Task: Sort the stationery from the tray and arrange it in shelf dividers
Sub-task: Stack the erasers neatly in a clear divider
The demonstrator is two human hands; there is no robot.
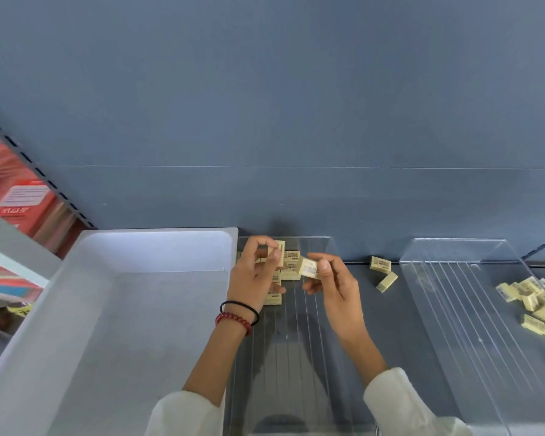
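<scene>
Erasers (291, 257): L hand (252, 275) pinches one, R hand (335, 286) another; labels unreadable.

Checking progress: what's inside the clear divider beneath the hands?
Yellow erasers lie stacked at the far end of the clear divider. The left hand and right hand, each holding an eraser, cover part of the stack, so no count.

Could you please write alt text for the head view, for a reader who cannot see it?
A person's left hand and right hand each pinch a small pale-yellow rectangular pack above a clear plastic shelf divider holding several more packs. A white plastic tray lies left; a second clear divider with piled packs lies right.
</scene>
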